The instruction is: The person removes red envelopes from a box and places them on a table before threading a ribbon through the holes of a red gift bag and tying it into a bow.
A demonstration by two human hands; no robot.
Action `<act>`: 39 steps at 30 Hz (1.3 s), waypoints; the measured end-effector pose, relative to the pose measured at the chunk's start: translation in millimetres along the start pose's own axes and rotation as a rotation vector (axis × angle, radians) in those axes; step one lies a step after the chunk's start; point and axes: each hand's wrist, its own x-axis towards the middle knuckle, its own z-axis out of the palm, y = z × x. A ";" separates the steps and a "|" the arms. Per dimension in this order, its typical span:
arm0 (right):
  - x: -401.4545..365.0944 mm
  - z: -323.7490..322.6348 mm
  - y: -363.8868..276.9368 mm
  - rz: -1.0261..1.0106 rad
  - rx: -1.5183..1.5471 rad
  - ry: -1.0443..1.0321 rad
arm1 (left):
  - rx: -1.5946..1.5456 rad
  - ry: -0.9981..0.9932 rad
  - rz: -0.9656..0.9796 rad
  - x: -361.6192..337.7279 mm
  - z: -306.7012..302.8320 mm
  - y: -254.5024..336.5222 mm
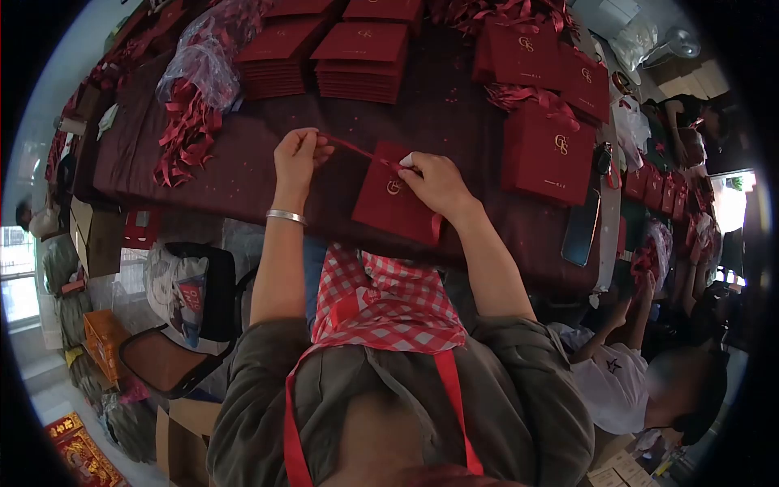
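At the centre of the frame, a dark red, flat-faced paper bag with a gold emblem lies aslant near the edge of a table spread with a dark maroon cloth. A narrow red satin ribbon stretches from its upper part towards the left. The left hand, above a silver bangle, pinches the ribbon's far end between thumb and fingertips, raised left of the bag. The right hand lies over the bag's upper right part, fingers bent, the ribbon reaching its fingertips; whether they pinch it I cannot tell.

Below, at the bottom centre, hangs a red-and-white checked apron. Right of the bag stands another dark red bag with gold lettering, with a dark, glossy phone just beside it. At the upper centre are neat stacks of flat dark red pieces; at the upper left, a tangle of red ribbons spills from clear crinkled plastic. At the lower right sits another person in a white top.
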 end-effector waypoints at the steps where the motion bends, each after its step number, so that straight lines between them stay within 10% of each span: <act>1: 0.7 0.9 0.0 0.011 0.005 -0.002 | -0.013 -0.020 -0.048 2.5 -3.3 3.4; 2: 1.8 1.2 -0.4 0.021 0.009 -0.002 | -0.009 -0.017 -0.049 3.6 -4.0 -1.3; 4: 2.6 -3.5 -1.1 0.048 0.094 -0.014 | 0.519 0.233 0.642 3.8 1.9 -16.2; 10: 8.0 -8.8 16.7 0.116 0.324 -0.086 | 0.808 -0.352 0.566 -103.5 61.5 10.5; 15: 10.8 -4.6 20.8 0.066 0.275 -0.067 | 0.975 -0.319 0.743 -136.4 92.3 -22.0; 27: 18.0 -6.9 23.9 0.073 0.422 -0.167 | 0.718 -0.432 0.506 -121.6 44.9 -3.6; 33: 6.8 -5.6 8.0 0.074 0.374 0.098 | 0.612 -0.378 0.436 -117.7 25.0 5.7; 35: -7.9 -10.6 -9.8 -0.363 -0.156 0.549 | 0.575 -0.377 0.324 -117.3 25.4 11.3; 39: -49.3 -17.3 -61.6 -0.420 0.008 0.307 | 0.503 -0.416 0.216 -111.4 28.2 4.3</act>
